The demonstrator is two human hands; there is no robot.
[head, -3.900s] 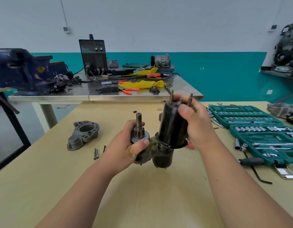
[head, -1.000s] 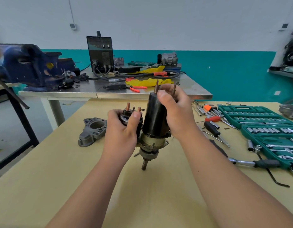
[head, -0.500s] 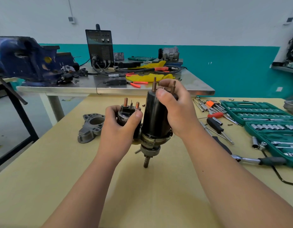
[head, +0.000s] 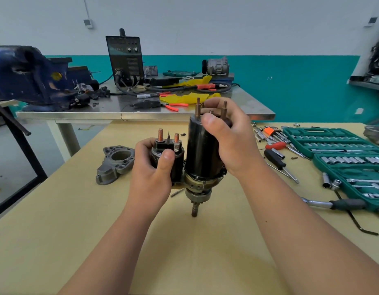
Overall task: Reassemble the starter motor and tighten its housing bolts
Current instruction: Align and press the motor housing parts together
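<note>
Between both hands (head: 151, 169) (head: 231, 141), upright starter motor (head: 202, 154)

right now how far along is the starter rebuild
Done: the black cylindrical motor body and small black solenoid with copper studs look joined. In hand: left hand grips the solenoid, right hand the body. Left: grey cast nose housing lies apart; black-handled chrome ratchet untouched.

My tan table (head: 56, 241) carries a grey cast housing (head: 115, 165) at my left; at my right lies an open green socket set (head: 333, 143); a ratchet (head: 333, 204) lies against its near edge; a black-handled screwdriver (head: 277, 161), a red-handled tool (head: 276, 145) and orange-clipped hex keys (head: 269, 131) lie beside it.
</note>
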